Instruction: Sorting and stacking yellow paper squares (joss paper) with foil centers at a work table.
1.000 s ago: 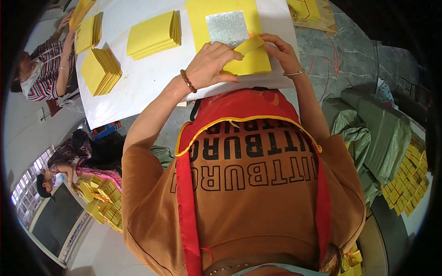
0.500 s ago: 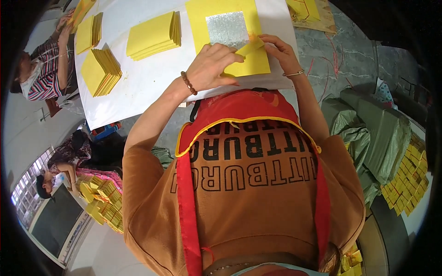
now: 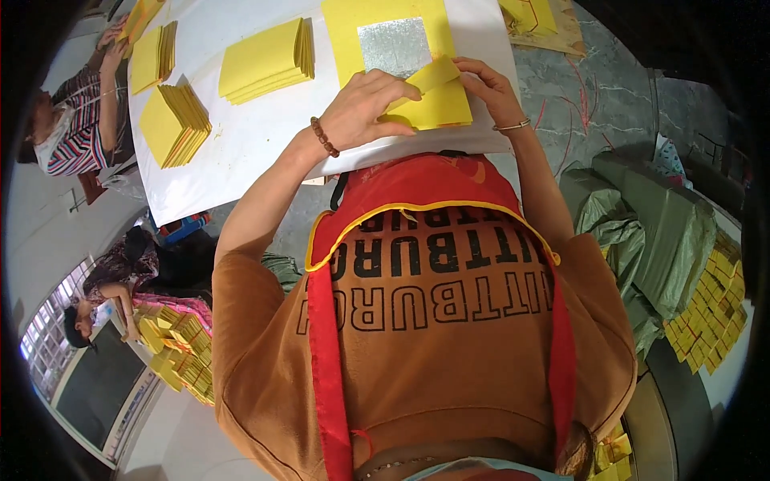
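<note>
A yellow paper sheet (image 3: 345,48) with a silver foil square (image 3: 395,45) lies at the front of the white-covered table. Its near part is lifted and folded over in a strip, covering the foil's lower right corner. My left hand (image 3: 370,100), with a beaded bracelet at the wrist, has its curled fingers on the left end of the fold, thumb below. At the right end, the fingers of my right hand (image 3: 491,88) grip the paper's edge. What lies under the fingertips is partly hidden.
Folded yellow paper stacks (image 3: 269,60) stand on the white table (image 3: 249,152) to the left. A co-worker (image 3: 80,120) handles yellow paper at far left; another person (image 3: 112,280) sits below. Green wrapped bundles (image 3: 658,224) and red strings (image 3: 579,104) lie at right.
The strip of paper between my hands has risen and widened into a larger folded flap. My left hand has shifted slightly left; my right hand stays at the right edge.
</note>
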Tool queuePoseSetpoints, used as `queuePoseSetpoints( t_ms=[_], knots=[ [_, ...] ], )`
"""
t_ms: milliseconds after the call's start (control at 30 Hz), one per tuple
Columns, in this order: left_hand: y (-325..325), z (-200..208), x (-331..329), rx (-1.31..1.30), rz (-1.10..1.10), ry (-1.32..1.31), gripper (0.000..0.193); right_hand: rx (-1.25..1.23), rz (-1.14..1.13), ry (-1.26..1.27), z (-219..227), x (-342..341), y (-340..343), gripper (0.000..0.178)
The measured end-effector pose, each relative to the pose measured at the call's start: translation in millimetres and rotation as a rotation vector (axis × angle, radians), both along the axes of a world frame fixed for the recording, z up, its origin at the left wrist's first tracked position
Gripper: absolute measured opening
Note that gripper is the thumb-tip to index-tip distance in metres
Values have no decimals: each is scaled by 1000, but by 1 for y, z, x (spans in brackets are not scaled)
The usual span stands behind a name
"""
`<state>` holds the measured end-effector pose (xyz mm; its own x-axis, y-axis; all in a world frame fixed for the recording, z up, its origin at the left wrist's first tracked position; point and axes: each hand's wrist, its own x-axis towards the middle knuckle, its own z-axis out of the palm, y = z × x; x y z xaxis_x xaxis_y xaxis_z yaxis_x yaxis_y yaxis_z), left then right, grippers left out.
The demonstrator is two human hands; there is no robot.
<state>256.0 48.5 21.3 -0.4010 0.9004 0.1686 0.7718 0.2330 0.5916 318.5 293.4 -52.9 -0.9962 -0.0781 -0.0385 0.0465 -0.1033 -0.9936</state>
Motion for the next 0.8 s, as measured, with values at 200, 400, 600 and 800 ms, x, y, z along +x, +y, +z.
queuePoseSetpoints(
  t_ms=[200, 400, 600, 800],
  knots=[
    [3, 4, 5, 95, 93, 110, 21, -103, 64, 13, 7, 5, -1, 40],
    [4, 16, 14, -56, 99, 184, 26, 619, 2, 368, 17, -2, -11, 52],
    [3, 18, 20, -103, 197, 277, 36, 514, -39, 258, 16, -5, -15, 50],
    [-8, 10, 11, -159, 114, 178, 47, 740, -24, 405, 13, -7, -17, 35]
  ],
)
